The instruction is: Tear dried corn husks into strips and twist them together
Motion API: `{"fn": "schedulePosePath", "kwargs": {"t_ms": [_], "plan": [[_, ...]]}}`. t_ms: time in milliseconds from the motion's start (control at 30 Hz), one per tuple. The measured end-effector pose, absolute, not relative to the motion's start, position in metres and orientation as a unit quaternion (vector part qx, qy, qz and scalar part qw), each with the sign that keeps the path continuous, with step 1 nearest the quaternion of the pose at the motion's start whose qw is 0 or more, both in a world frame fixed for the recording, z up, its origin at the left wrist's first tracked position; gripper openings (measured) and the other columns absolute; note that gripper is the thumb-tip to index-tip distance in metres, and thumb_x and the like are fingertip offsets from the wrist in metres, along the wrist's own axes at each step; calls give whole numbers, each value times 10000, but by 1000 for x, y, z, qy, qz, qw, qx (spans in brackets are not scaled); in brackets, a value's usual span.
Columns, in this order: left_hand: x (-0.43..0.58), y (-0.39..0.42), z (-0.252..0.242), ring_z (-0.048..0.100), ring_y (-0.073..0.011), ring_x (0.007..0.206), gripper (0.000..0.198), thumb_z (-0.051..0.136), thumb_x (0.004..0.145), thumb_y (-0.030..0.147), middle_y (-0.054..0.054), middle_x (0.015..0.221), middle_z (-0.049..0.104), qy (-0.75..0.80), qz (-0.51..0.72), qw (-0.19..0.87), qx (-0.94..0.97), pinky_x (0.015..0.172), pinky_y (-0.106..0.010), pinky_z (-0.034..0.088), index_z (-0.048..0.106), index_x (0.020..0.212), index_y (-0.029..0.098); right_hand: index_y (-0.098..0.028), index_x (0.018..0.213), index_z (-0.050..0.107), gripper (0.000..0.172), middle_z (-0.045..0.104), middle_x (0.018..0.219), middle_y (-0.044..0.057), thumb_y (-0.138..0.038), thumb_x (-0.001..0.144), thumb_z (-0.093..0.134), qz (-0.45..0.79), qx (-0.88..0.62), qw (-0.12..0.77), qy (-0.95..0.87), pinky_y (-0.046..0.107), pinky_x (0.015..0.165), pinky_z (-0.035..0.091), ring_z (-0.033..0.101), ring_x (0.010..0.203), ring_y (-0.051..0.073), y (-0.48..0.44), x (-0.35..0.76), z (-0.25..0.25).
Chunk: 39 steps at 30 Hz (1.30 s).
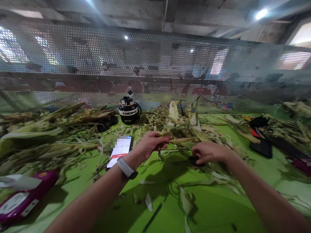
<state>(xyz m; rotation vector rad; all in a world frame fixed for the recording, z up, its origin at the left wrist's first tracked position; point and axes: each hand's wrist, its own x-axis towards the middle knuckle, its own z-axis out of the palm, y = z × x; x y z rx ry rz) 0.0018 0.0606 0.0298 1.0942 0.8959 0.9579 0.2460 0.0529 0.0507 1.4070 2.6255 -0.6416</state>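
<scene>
My left hand [152,142], with a grey-strapped watch on its wrist, is closed in a pinch on the end of a pale green-brown corn husk strip [165,133]. To its right, my right hand [207,152] has its fingers curled round a small black-handled tool [196,160] that looks like scissors; its blades cannot be made out. Behind both hands lies a loose heap of corn husks [194,129], with one pale yellowish husk [173,111] standing up. Cut husk scraps [186,200] are scattered on the green tabletop [126,207] in front.
A phone [121,150] showing a timer lies left of my hands, with a black ENERGY jug [128,111] behind it. Long husk leaves [36,136] and a purple device [26,197] are at left. Dark pouches [261,147] lie right. A perforated metal screen [150,64] stands behind.
</scene>
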Motion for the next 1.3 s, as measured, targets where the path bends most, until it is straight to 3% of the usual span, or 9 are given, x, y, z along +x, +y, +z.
{"fn": "schedulePosePath", "kwargs": {"t_ms": [67,233,367,433,500,633,967,1100,1300], "plan": [[2,60,30,492,-39,384,189,778,608,274,7,533,632,403,415,641,503,359,-154,268,664,655,131,-161,712,654,132,599,671,33,-207,598,702,-193,485,43,852,248,536,324,543,645,188,53,245,47],[3,58,31,514,-55,382,258,773,616,339,9,481,622,409,392,613,550,363,-151,278,611,578,142,-169,750,670,107,567,554,-13,-184,650,637,-319,481,30,816,223,455,320,488,467,117,54,246,49],[6,54,28,519,-62,392,250,774,610,360,18,468,610,399,328,628,582,374,-158,298,641,593,149,-167,953,636,247,609,729,12,-336,779,588,-333,445,-139,819,227,546,392,543,629,130,48,237,63],[8,51,28,520,-65,394,245,769,613,366,21,468,608,388,303,634,596,382,-163,311,646,586,156,-178,993,607,306,629,842,26,-408,790,598,-360,412,-161,821,236,607,420,561,719,143,43,226,62],[9,47,29,522,-72,393,250,769,608,368,22,461,602,382,282,635,610,390,-172,327,639,572,158,-166,886,602,316,609,779,9,-447,749,649,-320,397,-178,841,230,604,403,532,687,132,40,215,55],[9,43,32,544,-83,429,238,766,618,348,24,486,596,363,256,626,641,415,-179,356,642,623,145,-166,740,531,354,529,621,-23,-478,885,448,-353,397,-227,816,212,525,363,475,568,100,42,204,39],[5,48,34,657,-132,599,273,702,706,383,15,600,614,335,294,631,635,456,-174,462,553,683,155,-174,743,493,295,551,595,-31,-446,852,523,-469,405,-242,747,208,535,406,519,542,96,40,207,49],[6,47,33,662,-134,586,292,688,713,411,15,589,607,319,288,624,652,447,-171,471,558,673,153,-163,780,527,251,549,679,-21,-406,840,549,-453,390,-223,770,211,548,416,530,606,106,41,208,47],[6,48,33,666,-142,576,286,679,718,423,12,590,617,311,278,618,666,451,-183,488,574,694,158,-174,739,486,265,452,678,-33,-402,874,494,-365,371,-197,831,206,533,350,432,602,97,43,210,43]]}}
